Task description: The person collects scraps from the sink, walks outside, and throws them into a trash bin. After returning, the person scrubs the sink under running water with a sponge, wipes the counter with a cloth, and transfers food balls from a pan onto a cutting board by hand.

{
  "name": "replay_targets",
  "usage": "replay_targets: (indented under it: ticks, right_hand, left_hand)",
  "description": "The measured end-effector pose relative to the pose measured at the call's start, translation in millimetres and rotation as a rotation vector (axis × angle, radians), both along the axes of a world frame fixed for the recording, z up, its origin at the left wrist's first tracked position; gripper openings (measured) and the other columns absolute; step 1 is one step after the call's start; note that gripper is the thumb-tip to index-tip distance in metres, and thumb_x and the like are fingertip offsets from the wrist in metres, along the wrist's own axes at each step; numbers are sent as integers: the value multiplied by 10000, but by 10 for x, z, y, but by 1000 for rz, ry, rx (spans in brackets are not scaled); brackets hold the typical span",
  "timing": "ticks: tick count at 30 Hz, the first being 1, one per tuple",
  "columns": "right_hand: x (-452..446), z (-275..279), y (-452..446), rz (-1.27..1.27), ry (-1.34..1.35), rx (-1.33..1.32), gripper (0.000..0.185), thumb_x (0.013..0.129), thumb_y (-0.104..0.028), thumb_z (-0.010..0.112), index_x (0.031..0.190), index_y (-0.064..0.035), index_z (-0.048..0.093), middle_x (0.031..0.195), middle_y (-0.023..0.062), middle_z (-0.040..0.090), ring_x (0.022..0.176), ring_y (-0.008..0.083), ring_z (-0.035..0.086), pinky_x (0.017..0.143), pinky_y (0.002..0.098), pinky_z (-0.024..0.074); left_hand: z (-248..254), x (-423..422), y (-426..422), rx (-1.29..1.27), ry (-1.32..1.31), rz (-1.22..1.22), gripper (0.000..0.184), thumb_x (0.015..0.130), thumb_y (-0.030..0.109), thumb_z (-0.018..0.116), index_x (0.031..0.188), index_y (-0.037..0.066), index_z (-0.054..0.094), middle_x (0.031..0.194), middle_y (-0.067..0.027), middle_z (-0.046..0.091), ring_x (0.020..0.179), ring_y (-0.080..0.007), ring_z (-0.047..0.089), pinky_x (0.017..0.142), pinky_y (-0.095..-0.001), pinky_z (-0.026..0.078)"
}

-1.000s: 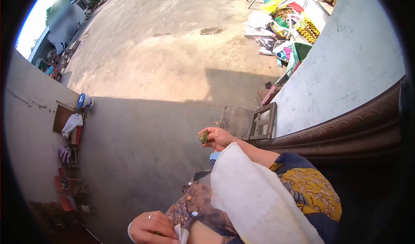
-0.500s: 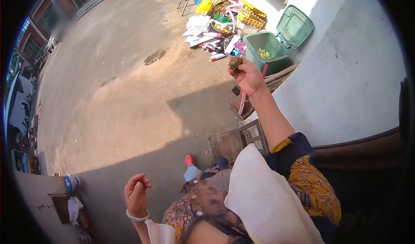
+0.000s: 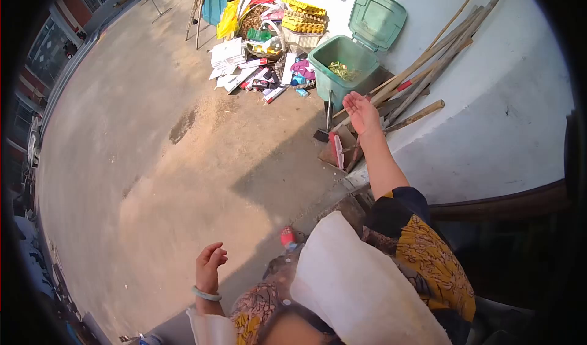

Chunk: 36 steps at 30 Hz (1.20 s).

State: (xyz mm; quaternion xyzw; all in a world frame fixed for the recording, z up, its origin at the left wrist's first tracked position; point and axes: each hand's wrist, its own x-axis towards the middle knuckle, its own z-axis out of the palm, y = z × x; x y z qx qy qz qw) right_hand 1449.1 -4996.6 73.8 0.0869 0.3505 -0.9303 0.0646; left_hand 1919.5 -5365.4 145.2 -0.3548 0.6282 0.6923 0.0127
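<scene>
Holding out your right hand [image 3: 362, 114] with its fingers extended and loosely spread, you have nothing in its grasp. The green bin [image 3: 324, 79] stands just beyond those fingertips; you cannot tell whether they touch it. Inside the bin, past the hand, lie greenish scraps [image 3: 343, 71], and the lid [image 3: 378, 18] is tipped back farther beyond. To the right of that hand, wooden poles [image 3: 419, 116] lie slantwise along the white wall [image 3: 483, 125]; to its left, a little nearer you, are a black brush head [image 3: 321, 135] and a red-and-white object [image 3: 337, 150]. Well beyond the hand, to its left, sit white packaging [image 3: 229, 53] and yellow egg trays [image 3: 304, 18].

Your left hand [image 3: 211, 265] is well apart from the right, its fingers half bent and seemingly holding nothing; a pale bracelet [image 3: 206, 293] circles its wrist. Between your two hands show a red shoe [image 3: 287, 235] and, nearer your body, a white cloth [image 3: 358, 278].
</scene>
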Motion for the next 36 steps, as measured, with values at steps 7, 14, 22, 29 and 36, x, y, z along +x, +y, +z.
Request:
replay_targets:
  ticks: [7,14,22,29,36]
  right_hand:
    - [714,1307,-450,109,317,21,211,954,-128,510,1079,23,589,1024,116,634,957,225,617,912,367,502]
    - [681,2736,-583,-875,1279,973,211,988,-131,476,1046,24,607,990,101,641,851,173,601,842,299,486]
    - [144,1813,-400,-409,471,232,291,945,-88,523,1210,28,497,1062,159,610,952,265,625,859,374,529]
    - [1814,-42,-962,-27,-8,260,89,883,-117,641,907,-43,598,776,28,603,660,137,576,618,279,474]
    - [5306,-2668,431,-64,-576,1217,194,766,-203,737,779,-49,620,615,78,609,519,175,597,495,343,486]
  left_hand:
    - [-291,-1045,-368,95,10,-240,259,952,158,570,1158,7,608,906,-36,653,769,-89,588,725,-237,485]
    - [-424,-1470,-303,121,68,-413,273,929,160,598,1153,5,622,923,-58,659,793,-116,600,746,-254,489]
    - [-565,-893,-581,109,-23,-417,275,940,177,591,1161,14,613,919,-64,659,775,-118,606,726,-244,499]
    - [-928,-428,-901,148,-38,-221,290,952,210,589,1175,24,578,871,-61,648,711,-125,608,633,-250,495]
    - [-2570,697,-2054,-220,-708,-418,313,914,223,608,1163,34,604,858,-87,657,667,-175,632,529,-271,491]
